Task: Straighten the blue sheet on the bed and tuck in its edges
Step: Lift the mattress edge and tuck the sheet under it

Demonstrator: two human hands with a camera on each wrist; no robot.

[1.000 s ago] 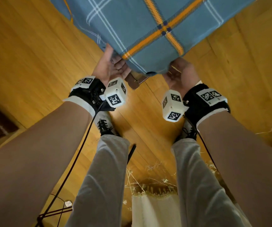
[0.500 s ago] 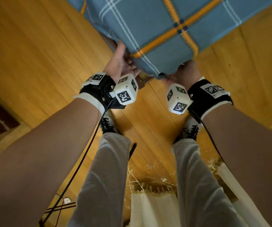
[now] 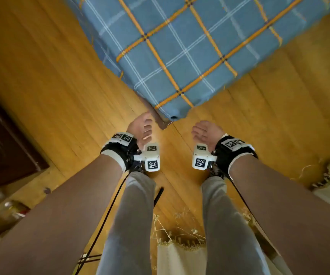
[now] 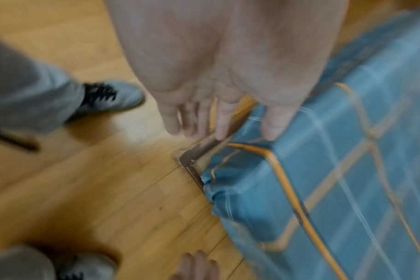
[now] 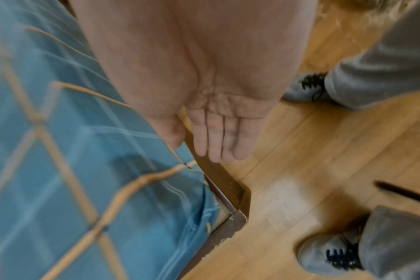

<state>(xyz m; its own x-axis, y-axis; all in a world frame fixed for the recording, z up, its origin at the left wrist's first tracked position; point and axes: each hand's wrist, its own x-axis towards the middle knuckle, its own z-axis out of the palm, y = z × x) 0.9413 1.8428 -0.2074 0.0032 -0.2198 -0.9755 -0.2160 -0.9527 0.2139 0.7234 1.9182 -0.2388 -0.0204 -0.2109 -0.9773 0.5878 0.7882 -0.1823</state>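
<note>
The blue sheet (image 3: 180,48), checked with orange and white lines, covers the bed corner and wraps down over it (image 4: 312,180) (image 5: 72,151). The brown bed frame corner (image 3: 163,124) shows just below the fabric. My left hand (image 3: 141,127) hangs beside the left of that corner, fingers (image 4: 222,121) straight and holding nothing. My right hand (image 3: 205,132) hangs to the right of the corner, palm showing, fingers (image 5: 216,140) straight and together, also holding nothing. Neither hand touches the sheet in the head view.
Wooden floor (image 3: 51,86) surrounds the bed corner. My grey trouser legs and shoes (image 5: 307,87) stand close to the frame. A dark brown door or cabinet (image 3: 3,139) is at the left. Cream fringed cloth (image 3: 180,255) lies on the floor behind my feet and at the right.
Both hands have let go of the sheet corner and drawn back from under it. The view has pulled away, so more of the bed top shows.
</note>
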